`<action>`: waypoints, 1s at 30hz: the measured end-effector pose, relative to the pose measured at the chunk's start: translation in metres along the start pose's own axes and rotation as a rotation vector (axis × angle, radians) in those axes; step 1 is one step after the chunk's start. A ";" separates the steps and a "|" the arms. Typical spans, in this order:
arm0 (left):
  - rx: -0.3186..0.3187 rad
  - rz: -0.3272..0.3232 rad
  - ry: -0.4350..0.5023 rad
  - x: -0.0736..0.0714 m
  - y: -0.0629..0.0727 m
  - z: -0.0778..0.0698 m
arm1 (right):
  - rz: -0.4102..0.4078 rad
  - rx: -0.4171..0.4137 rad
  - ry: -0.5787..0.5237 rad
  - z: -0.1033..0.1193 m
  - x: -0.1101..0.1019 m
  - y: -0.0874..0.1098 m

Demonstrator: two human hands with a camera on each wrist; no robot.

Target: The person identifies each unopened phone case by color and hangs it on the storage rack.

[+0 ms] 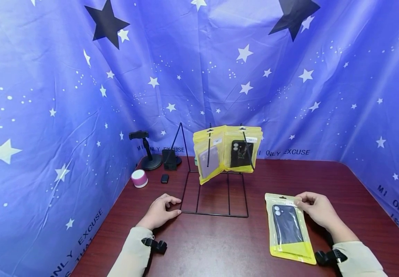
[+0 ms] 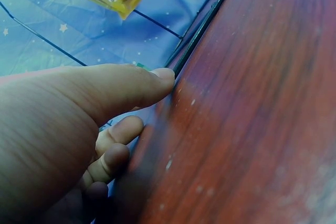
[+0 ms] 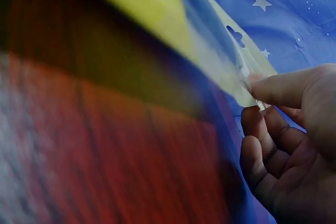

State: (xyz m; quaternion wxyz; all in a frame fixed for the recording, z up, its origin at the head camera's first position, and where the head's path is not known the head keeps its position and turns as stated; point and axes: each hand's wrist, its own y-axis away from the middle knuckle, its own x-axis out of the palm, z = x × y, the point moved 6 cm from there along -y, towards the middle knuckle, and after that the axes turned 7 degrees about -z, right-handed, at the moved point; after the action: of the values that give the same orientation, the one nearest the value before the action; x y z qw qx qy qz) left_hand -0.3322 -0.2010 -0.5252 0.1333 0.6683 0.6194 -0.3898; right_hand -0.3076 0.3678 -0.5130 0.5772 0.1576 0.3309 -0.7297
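In the head view my right hand [image 1: 319,209] pinches the upper right edge of a yellow-edged clear pouch holding a dark phone case [image 1: 287,224]. The right wrist view shows the pouch's top corner [image 3: 244,90] between thumb and fingers, its lower part blurred. My left hand [image 1: 161,211] touches the front left corner of a black wire display rack [image 1: 213,214] with thumb and index fingertips. In the left wrist view the thumb meets the base wire [image 2: 202,32]. Two pouches hang on the rack's hooks: one with a light purple case [image 1: 209,161], one with a black case [image 1: 241,154].
At the back left stand a black phone holder [image 1: 150,161] and a small dark upright block [image 1: 169,159]. Nearer are a pink and white round container [image 1: 139,178] and a little black item [image 1: 165,178]. A starry blue curtain [image 1: 199,77] surrounds the reddish-brown table [image 1: 217,246].
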 end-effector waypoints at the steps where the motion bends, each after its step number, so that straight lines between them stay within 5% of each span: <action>1: 0.006 -0.001 0.000 0.000 0.000 0.000 | -0.005 -0.013 0.002 0.001 -0.001 0.000; 17: 0.029 -0.008 -0.011 0.001 0.000 0.001 | -0.034 0.041 -0.165 0.021 -0.023 -0.013; 30: 0.006 0.000 -0.014 0.002 -0.001 0.003 | -0.080 -0.118 -0.228 0.077 -0.053 -0.028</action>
State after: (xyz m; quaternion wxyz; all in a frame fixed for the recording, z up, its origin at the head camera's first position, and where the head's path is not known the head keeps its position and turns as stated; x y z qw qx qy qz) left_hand -0.3338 -0.2015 -0.5278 0.1355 0.6659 0.6172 -0.3965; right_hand -0.3077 0.3588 -0.4156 0.5897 0.0260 0.3115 -0.7446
